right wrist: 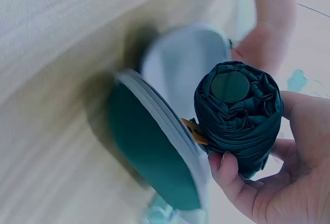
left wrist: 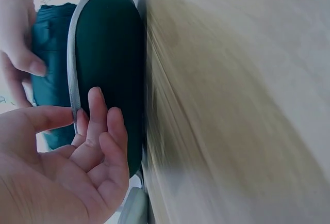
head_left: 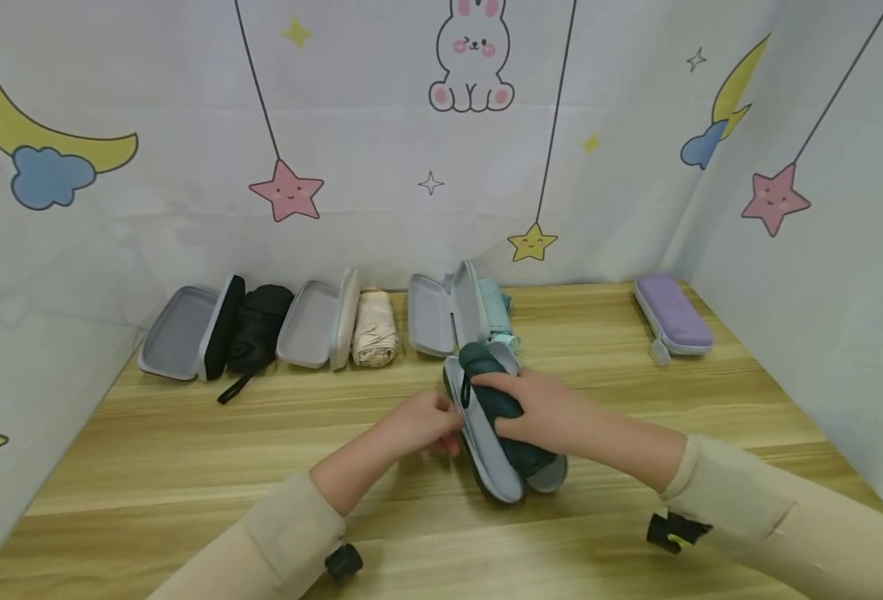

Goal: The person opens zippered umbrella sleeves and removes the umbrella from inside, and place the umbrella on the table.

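My right hand (head_left: 542, 410) grips a dark green folded umbrella (head_left: 503, 406) with a black wrist loop. Below and around the umbrella is a dark green zip case (head_left: 492, 457), spread open, its pale grey lining showing. My left hand (head_left: 425, 422) pinches the rim of one case half between thumb and fingers; the left wrist view shows that half's green outer shell (left wrist: 109, 43). From the right wrist, the umbrella's pleated end (right wrist: 237, 115) appears between thumb and fingers, with a small orange tag (right wrist: 195, 131) beside it. The umbrella's underside is hidden.
Along the back stand an open black case (head_left: 179, 333) with a black umbrella (head_left: 257, 329), an open cream case (head_left: 310, 325) with a beige umbrella (head_left: 375, 329), and an open light case (head_left: 432, 315) with a light blue umbrella (head_left: 495, 308). A closed purple case (head_left: 672, 312) lies at right.
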The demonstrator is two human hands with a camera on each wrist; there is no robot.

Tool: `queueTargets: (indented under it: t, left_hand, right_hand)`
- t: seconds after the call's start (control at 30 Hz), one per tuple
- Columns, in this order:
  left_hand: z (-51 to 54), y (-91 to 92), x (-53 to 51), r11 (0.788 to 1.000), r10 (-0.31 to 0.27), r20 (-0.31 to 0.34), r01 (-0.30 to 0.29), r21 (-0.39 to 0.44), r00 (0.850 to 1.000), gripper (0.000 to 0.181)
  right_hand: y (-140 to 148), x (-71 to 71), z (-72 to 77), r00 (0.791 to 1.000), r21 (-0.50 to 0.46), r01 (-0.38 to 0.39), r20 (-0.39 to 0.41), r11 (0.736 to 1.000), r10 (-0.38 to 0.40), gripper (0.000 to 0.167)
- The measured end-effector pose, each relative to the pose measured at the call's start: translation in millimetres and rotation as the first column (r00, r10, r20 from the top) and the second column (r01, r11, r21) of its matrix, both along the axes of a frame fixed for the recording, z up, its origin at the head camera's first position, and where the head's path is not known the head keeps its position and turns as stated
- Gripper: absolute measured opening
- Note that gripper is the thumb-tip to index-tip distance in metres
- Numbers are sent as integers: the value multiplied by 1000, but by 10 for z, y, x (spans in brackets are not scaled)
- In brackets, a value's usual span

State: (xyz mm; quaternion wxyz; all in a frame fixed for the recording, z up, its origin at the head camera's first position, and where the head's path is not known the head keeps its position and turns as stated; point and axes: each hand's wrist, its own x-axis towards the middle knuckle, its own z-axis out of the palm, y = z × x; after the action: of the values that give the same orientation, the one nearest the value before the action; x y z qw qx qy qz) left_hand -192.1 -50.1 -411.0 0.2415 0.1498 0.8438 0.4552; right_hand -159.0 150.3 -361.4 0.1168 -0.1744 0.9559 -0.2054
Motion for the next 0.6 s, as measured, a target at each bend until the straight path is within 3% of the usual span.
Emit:
queueTargets:
  t: [0.17,0.33,0.47,0.6]
  left_hand:
    - [5,71,9,999,-12,2,12,34,1000,16]
    - [-8,162,21,999,-20,-38,21,36,999,16]
    - [-29,246,23,1000,-16,-59,17,24,998,16]
    - [-49,341,7,1000,-20,-77,21,19,997,16]
  right_hand:
    - [255,76,197,998,31,53,-44,998,-52,59]
    - [560,137,300,992,64,112,-74,992,-107,61]
    - [811,166,311,985,50,167,-62,985,-164,61]
    - [1031,141,230,982,67,183,-61,981,-179,61]
